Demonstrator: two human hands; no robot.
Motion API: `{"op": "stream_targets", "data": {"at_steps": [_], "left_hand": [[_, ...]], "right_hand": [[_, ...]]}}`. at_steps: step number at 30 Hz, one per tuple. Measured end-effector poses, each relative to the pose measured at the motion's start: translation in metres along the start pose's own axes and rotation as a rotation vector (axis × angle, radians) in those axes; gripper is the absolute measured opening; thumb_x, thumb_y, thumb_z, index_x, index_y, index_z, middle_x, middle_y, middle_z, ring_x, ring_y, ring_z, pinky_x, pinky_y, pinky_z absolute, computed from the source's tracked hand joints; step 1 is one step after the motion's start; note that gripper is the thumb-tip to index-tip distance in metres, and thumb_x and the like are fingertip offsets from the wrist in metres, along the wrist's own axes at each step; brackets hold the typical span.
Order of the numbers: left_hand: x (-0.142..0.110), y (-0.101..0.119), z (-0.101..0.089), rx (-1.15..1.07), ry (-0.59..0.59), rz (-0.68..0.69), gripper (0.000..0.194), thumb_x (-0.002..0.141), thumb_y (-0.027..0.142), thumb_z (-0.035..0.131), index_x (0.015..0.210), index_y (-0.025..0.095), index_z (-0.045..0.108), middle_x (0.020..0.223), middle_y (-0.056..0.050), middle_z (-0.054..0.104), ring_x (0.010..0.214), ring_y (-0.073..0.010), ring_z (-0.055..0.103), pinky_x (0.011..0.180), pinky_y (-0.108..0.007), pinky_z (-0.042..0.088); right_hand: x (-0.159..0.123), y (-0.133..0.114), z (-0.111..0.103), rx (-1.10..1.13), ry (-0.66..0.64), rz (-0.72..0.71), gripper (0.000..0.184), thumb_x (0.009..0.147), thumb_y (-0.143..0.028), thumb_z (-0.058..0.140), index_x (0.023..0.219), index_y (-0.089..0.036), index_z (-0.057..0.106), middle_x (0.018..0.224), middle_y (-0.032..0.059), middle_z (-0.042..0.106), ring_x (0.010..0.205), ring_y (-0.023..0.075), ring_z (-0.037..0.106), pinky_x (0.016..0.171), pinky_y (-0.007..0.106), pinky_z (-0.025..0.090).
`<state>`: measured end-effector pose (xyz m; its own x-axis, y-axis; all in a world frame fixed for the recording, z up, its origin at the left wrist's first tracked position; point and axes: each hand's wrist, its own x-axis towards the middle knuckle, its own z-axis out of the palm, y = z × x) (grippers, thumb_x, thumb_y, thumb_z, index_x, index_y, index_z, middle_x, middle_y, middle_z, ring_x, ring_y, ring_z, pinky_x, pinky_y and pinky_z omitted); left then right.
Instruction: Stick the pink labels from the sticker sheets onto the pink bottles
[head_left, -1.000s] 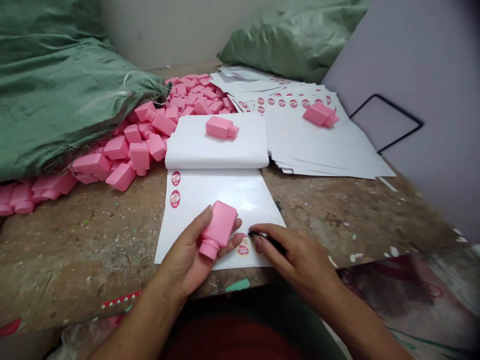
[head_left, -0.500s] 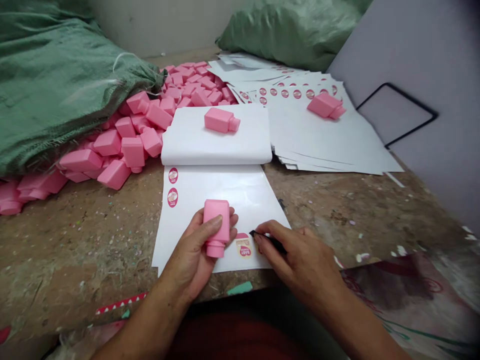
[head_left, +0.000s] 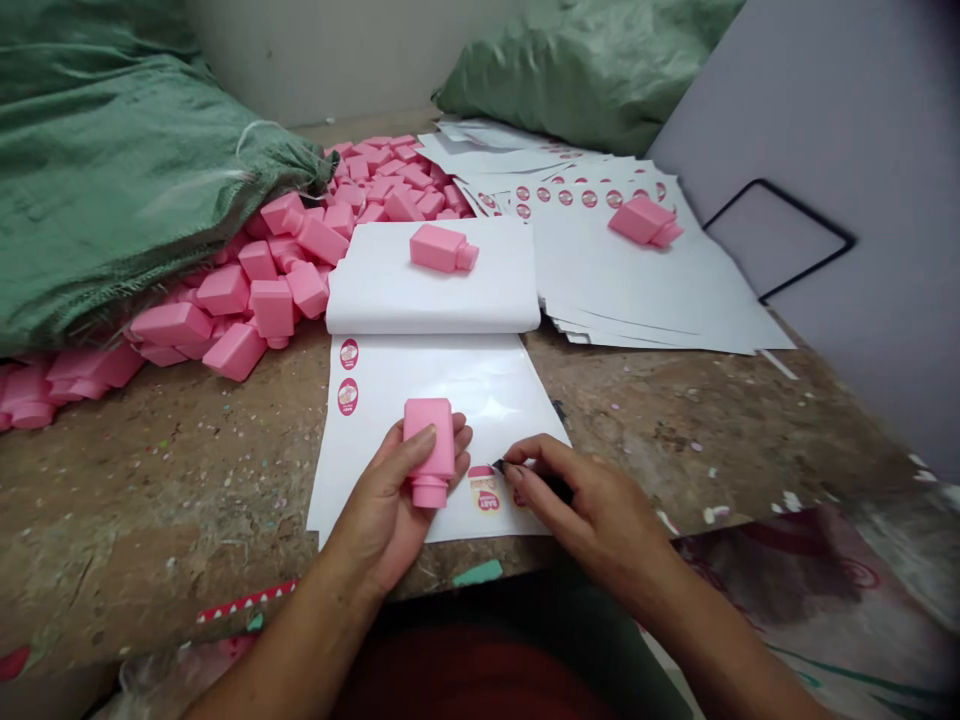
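Note:
My left hand (head_left: 390,505) is closed around a pink plastic bottle (head_left: 429,448), its neck pointing toward me, held just above a white sticker sheet (head_left: 442,400). My right hand (head_left: 592,505) pinches a thin black tool (head_left: 536,478) whose tip touches the edge of a round pink label (head_left: 486,492) on the sheet's near edge. Two more labels (head_left: 349,375) remain at the sheet's left side.
A pile of pink bottles (head_left: 300,260) spills from a green sack (head_left: 112,170) at the left. One bottle (head_left: 442,248) lies on the rolled-back sheet, another (head_left: 643,222) on a stack of sheets (head_left: 637,280). A grey board (head_left: 825,180) stands right. The worn table (head_left: 150,480) has paint specks.
My left hand has turned the bottle from tilted to nearly upright in the view. The black tool's tip has crept left toward the round label.

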<state>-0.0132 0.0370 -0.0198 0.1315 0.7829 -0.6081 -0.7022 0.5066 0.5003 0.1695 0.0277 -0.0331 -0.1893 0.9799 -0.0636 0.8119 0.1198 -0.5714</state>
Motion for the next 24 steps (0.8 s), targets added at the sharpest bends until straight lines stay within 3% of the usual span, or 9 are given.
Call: {"op": "stream_targets", "data": {"at_steps": [3,5,8,10,13,16,19,24], "left_hand": [[0.001,0.001,-0.001,-0.071,0.011,-0.008,0.034,0.089,0.02,0.062,0.121,0.008,0.059,0.121,-0.017,0.069,0.116,-0.0252,0.065,0.104,-0.038,0.05],[0.002,0.002,-0.001,-0.091,0.018,-0.007,0.035,0.089,0.021,0.061,0.121,0.009,0.058,0.121,-0.017,0.068,0.114,-0.0252,0.066,0.102,-0.037,0.052],[0.003,0.002,-0.002,-0.089,0.011,-0.003,0.033,0.088,0.02,0.061,0.12,0.01,0.058,0.12,-0.016,0.068,0.109,-0.0246,0.067,0.093,-0.034,0.055],[0.003,0.001,-0.003,-0.052,-0.015,0.024,0.03,0.087,0.018,0.062,0.116,0.011,0.059,0.119,-0.015,0.068,0.104,-0.0233,0.068,0.086,-0.032,0.057],[-0.004,-0.001,-0.003,0.053,-0.07,0.094,0.029,0.083,0.015,0.066,0.111,0.014,0.058,0.118,-0.012,0.067,0.1,-0.0219,0.069,0.079,-0.03,0.057],[-0.016,-0.006,-0.003,0.104,-0.14,0.104,0.041,0.08,0.018,0.071,0.118,0.021,0.055,0.118,-0.009,0.067,0.099,-0.0213,0.068,0.077,-0.03,0.057],[-0.028,-0.013,-0.001,0.04,-0.181,0.106,0.043,0.084,0.029,0.071,0.122,0.023,0.053,0.112,-0.008,0.068,0.093,-0.0177,0.067,0.079,-0.029,0.055],[-0.035,-0.023,0.004,-0.082,-0.14,0.153,0.029,0.094,0.038,0.057,0.116,0.019,0.058,0.102,-0.007,0.067,0.089,-0.0139,0.064,0.084,-0.027,0.051]], "right_hand": [[-0.012,0.0,0.002,-0.055,0.023,-0.04,0.039,0.091,-0.041,0.052,0.119,-0.021,0.07,0.087,0.0076,0.078,0.071,0.0272,0.068,0.067,0.039,0.05],[-0.025,-0.005,-0.001,-0.063,-0.031,-0.089,0.045,0.086,-0.039,0.061,0.128,-0.023,0.068,0.09,0.0081,0.078,0.074,0.0291,0.069,0.071,0.042,0.052],[-0.044,-0.014,-0.015,0.16,-0.201,-0.158,0.046,0.079,-0.039,0.073,0.124,-0.032,0.07,0.091,0.0042,0.078,0.079,0.0265,0.071,0.071,0.037,0.054],[-0.049,-0.019,-0.028,0.388,-0.239,-0.19,0.036,0.078,-0.041,0.075,0.114,-0.036,0.074,0.092,0.0015,0.077,0.081,0.023,0.071,0.072,0.032,0.055],[-0.044,-0.025,-0.04,0.555,-0.004,-0.14,0.013,0.081,-0.035,0.072,0.093,-0.032,0.078,0.088,0.0014,0.073,0.082,0.0202,0.069,0.072,0.028,0.054],[-0.032,-0.032,-0.037,0.616,0.227,-0.04,0.005,0.078,-0.032,0.073,0.079,-0.027,0.074,0.083,0.0012,0.068,0.077,0.0187,0.065,0.067,0.026,0.053],[-0.023,-0.045,-0.024,0.752,0.247,0.033,0.01,0.078,-0.033,0.073,0.077,-0.024,0.068,0.071,-0.0014,0.064,0.063,0.0151,0.06,0.056,0.023,0.049],[-0.018,-0.063,-0.004,0.97,0.31,0.032,0.02,0.076,-0.029,0.075,0.095,-0.027,0.066,0.084,-0.002,0.07,0.075,0.0153,0.066,0.062,0.022,0.054]]}}
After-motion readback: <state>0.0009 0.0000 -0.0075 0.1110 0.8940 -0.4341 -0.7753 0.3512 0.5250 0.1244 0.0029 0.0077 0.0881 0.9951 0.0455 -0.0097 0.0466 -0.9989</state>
